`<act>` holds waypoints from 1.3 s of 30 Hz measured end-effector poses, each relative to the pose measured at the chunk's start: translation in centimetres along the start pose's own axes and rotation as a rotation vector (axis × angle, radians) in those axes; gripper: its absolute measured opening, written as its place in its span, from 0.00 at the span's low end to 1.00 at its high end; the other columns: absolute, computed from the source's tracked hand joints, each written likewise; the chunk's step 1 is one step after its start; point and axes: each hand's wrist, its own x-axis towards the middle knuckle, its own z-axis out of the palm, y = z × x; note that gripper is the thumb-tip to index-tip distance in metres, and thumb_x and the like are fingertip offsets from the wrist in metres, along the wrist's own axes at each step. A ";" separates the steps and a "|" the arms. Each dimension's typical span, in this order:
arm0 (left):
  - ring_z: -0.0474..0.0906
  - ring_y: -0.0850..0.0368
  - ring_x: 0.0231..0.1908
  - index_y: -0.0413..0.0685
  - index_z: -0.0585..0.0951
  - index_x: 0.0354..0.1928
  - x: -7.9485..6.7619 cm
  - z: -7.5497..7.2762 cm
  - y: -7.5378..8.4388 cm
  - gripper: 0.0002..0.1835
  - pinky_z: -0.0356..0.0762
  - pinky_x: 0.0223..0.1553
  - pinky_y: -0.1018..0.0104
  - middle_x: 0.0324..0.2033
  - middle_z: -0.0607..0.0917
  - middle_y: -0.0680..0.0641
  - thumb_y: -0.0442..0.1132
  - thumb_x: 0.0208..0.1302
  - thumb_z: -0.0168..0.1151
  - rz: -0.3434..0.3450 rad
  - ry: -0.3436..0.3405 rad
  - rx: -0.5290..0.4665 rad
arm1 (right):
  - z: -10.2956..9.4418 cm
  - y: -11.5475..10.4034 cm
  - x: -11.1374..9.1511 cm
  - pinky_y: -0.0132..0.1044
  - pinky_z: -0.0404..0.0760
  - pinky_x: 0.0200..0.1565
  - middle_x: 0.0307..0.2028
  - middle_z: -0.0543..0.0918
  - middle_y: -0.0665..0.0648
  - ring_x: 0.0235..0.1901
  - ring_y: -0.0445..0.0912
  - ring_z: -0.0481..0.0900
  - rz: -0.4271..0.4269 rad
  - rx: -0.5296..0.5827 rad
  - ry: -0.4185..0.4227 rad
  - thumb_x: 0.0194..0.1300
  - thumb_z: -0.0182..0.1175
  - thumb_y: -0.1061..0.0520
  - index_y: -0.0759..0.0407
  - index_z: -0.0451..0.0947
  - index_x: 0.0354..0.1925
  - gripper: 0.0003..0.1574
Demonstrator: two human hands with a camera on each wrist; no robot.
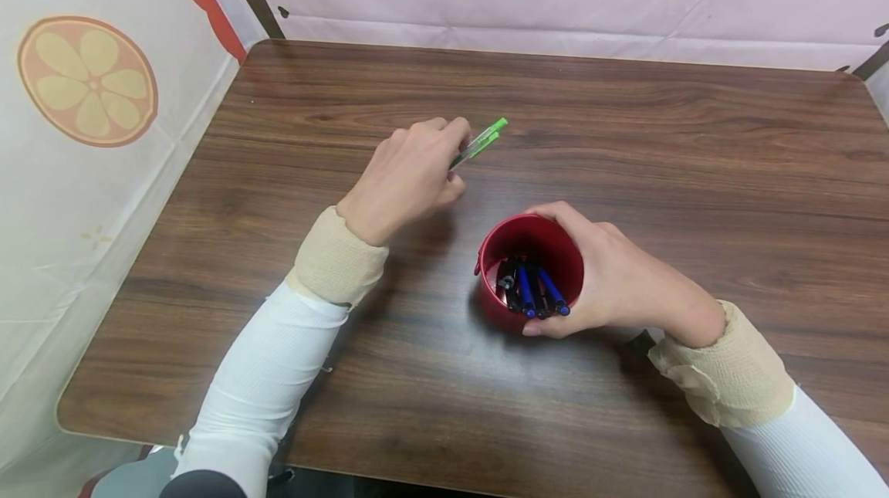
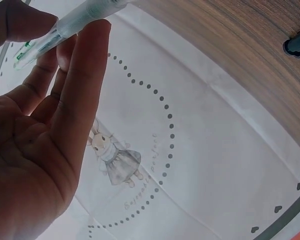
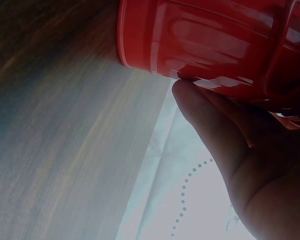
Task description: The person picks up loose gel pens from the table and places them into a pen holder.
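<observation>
Between thumb and fingers my left hand (image 1: 413, 170) pinches a clear pen with a green clip and end (image 1: 485, 140), above the table. The left wrist view shows the pen's clear barrel (image 2: 85, 21) against the fingertips of that hand (image 2: 45, 135). My right hand (image 1: 604, 274) grips a red cup (image 1: 495, 239) round its right side, thumb on the near side and fingers at the far rim. Several dark and blue pens (image 1: 529, 289) lean inside the cup. Up close, the cup's glossy ribbed wall (image 3: 210, 42) meets my right hand (image 3: 240, 145).
The brown wood table (image 1: 660, 143) has rounded corners. White printed curtains (image 1: 576, 11) hang behind it and along the left side. A grey seat (image 1: 135, 475) shows below the table's near left edge.
</observation>
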 end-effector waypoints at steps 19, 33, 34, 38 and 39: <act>0.73 0.48 0.25 0.44 0.77 0.41 0.0 -0.2 0.4 0.13 0.74 0.24 0.52 0.27 0.78 0.47 0.29 0.50 0.55 0.028 0.038 -0.033 | -0.1 0.1 0.0 0.43 0.80 0.54 0.56 0.80 0.46 0.55 0.42 0.79 0.001 -0.003 -0.001 0.35 0.86 0.41 0.51 0.64 0.65 0.63; 0.71 0.51 0.25 0.45 0.76 0.40 0.1 -0.1 0.6 0.14 0.73 0.23 0.54 0.27 0.76 0.49 0.29 0.48 0.56 0.069 0.076 -0.067 | 0.0 0.1 0.0 0.43 0.80 0.53 0.56 0.81 0.47 0.54 0.43 0.80 -0.009 -0.006 0.005 0.35 0.86 0.42 0.52 0.65 0.65 0.63; 0.71 0.51 0.24 0.45 0.76 0.40 0.1 -0.1 0.6 0.14 0.73 0.23 0.55 0.26 0.76 0.49 0.28 0.49 0.56 0.071 0.080 -0.067 | 0.0 0.1 0.0 0.43 0.80 0.53 0.56 0.81 0.47 0.54 0.43 0.80 -0.010 -0.007 0.006 0.34 0.86 0.42 0.52 0.65 0.65 0.63; 0.70 0.51 0.24 0.45 0.75 0.39 0.2 -0.1 0.6 0.13 0.72 0.23 0.55 0.26 0.75 0.49 0.28 0.49 0.56 0.083 0.092 -0.070 | 0.0 0.1 0.0 0.43 0.80 0.53 0.56 0.81 0.47 0.54 0.43 0.80 -0.010 -0.010 0.009 0.34 0.86 0.42 0.51 0.65 0.65 0.63; 0.70 0.51 0.24 0.45 0.75 0.38 0.2 -0.1 0.7 0.13 0.71 0.23 0.56 0.25 0.75 0.49 0.28 0.49 0.55 0.089 0.095 -0.072 | 0.0 0.1 0.0 0.43 0.80 0.53 0.56 0.81 0.47 0.54 0.43 0.80 -0.011 -0.011 0.009 0.34 0.86 0.42 0.52 0.65 0.65 0.63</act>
